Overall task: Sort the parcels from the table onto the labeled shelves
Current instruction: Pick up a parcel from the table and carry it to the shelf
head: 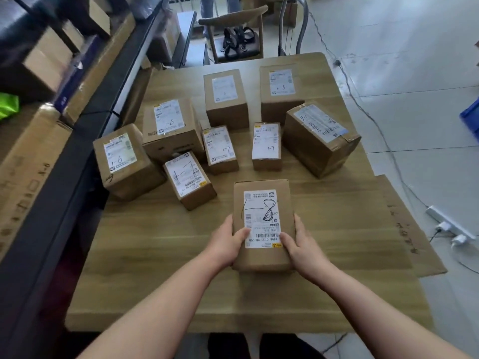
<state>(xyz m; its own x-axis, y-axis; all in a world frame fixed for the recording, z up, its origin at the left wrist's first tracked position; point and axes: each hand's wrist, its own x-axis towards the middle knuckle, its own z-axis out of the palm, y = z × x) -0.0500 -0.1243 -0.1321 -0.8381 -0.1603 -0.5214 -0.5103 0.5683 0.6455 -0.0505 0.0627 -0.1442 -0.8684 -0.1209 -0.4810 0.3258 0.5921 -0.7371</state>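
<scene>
Honestly, left hand (226,243) and right hand (303,245) both grip just the near end of the 1-8 parcel (262,216), so its far end might sag and slip.

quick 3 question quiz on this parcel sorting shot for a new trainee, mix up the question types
1. Pick one: the held parcel is marked A 1-6, B 1-7, C 1-8.
2. True or false: the left hand alone grips the parcel.
3. Fill in: the shelves stand on the person's ___ side.

Key
1. C
2. False: the right hand grips the other side.
3. left
</scene>
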